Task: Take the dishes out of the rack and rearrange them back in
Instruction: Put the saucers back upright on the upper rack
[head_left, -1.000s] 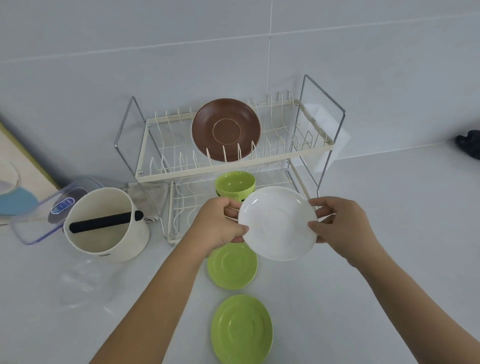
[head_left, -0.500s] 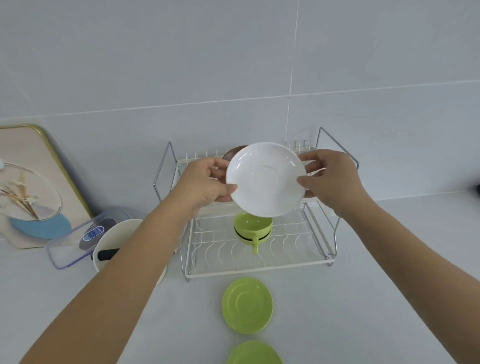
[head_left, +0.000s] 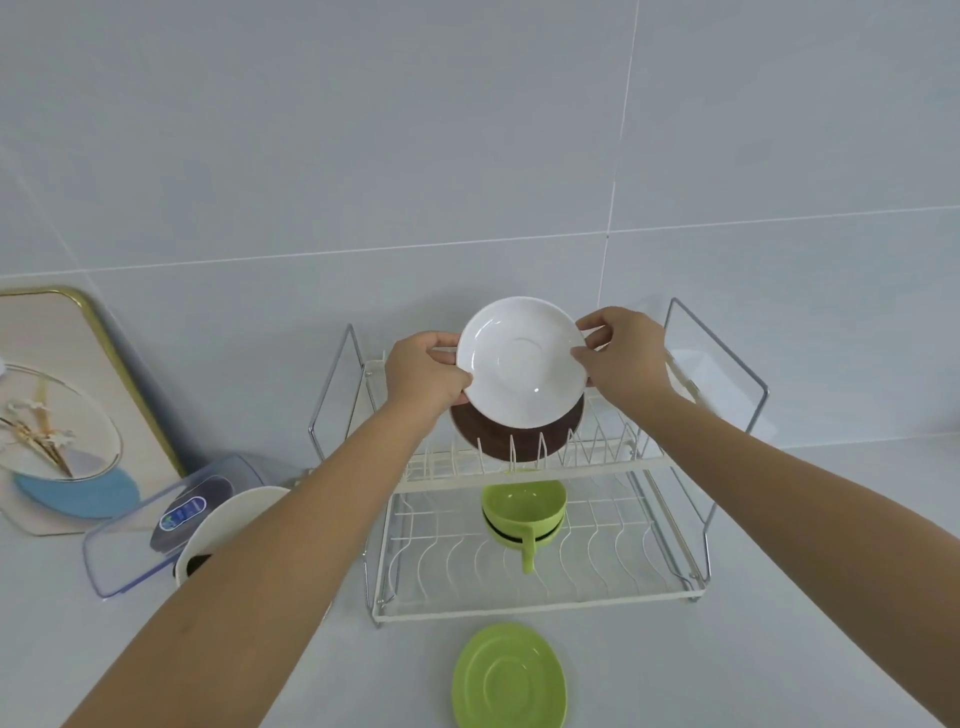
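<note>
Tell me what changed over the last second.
Both hands, left hand and right hand, carried the white saucer up from above the counter to the rack's top tier, before the brown plate. Grip unchanged; brown plate, green cup, green saucer stayed.

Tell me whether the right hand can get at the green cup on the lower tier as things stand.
Probably not yet: the right hand and left hand both grip the white saucer above the upper tier. The green cup itself sits open at the rack's front, handle forward, nothing blocking it.
</note>
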